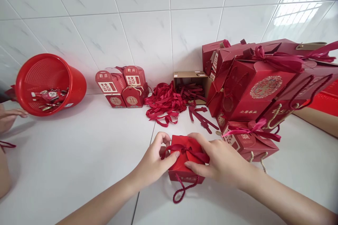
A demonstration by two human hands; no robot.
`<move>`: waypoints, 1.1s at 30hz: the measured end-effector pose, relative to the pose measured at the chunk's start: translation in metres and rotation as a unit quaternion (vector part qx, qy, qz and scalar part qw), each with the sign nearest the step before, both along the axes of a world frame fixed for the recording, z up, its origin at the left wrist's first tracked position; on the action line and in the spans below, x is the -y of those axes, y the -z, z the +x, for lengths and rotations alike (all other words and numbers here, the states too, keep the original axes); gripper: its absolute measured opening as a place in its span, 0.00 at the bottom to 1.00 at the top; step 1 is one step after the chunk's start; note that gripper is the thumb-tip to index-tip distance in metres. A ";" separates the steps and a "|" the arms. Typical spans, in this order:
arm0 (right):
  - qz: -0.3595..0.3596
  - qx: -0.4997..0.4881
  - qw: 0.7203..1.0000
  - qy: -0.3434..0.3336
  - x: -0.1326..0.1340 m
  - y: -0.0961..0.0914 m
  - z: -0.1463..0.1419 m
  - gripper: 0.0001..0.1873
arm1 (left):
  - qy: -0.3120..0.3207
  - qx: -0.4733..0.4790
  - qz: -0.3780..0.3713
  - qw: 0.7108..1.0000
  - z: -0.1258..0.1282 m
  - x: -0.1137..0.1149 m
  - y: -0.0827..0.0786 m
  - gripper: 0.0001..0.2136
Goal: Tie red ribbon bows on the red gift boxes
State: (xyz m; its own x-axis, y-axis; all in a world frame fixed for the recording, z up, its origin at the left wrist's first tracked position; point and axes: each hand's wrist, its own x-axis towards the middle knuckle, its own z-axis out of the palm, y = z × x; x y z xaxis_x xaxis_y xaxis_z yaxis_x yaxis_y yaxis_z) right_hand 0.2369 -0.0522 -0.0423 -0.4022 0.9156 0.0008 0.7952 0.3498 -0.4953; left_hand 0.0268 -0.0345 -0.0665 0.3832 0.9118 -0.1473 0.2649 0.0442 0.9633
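Note:
In the head view a small red gift box (182, 175) stands on the white tiled surface in front of me. A dark red ribbon (188, 149) is knotted across its top, and a twisted cord handle (182, 192) hangs from its near side. My left hand (155, 158) grips the left side of the box, its thumb over the lid beside the ribbon. On the right side, my right hand (211, 156) is curled around the box, with its thumb at the near edge of the lid. The ribbon's ends run under both hands, and some fingertips are hidden.
Stacked gift boxes (253, 81) with ribbons rise on the right. Behind are loose ribbons (167, 100), a cardboard box (190, 74) of dark red strips, and small decorated boxes (120, 88). A red basket (77, 82) lies tipped at left, near another person's hand (9, 117).

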 end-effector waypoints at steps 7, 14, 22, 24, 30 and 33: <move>-0.089 -0.272 0.958 -0.013 0.007 0.027 0.033 0.11 | 0.035 -0.019 -0.094 0.995 -0.010 -0.006 0.000 0.19; -0.079 -0.151 0.982 -0.080 0.014 0.020 0.061 0.18 | -0.008 -0.120 -0.055 0.991 -0.027 -0.005 0.003 0.22; 0.254 0.035 0.966 0.030 0.025 0.020 0.045 0.20 | 0.313 -0.113 -0.177 0.926 -0.034 -0.026 -0.027 0.06; 0.346 0.013 0.935 0.079 0.023 0.023 0.036 0.20 | 0.324 -0.076 -0.160 0.929 -0.030 -0.024 -0.036 0.06; 0.373 -0.167 0.906 0.108 0.018 0.006 0.018 0.14 | 0.134 0.074 -0.150 0.977 -0.011 0.002 -0.044 0.13; 0.200 -0.276 0.937 0.076 0.016 -0.005 0.008 0.12 | 0.048 0.132 -0.120 0.983 -0.003 0.015 -0.043 0.14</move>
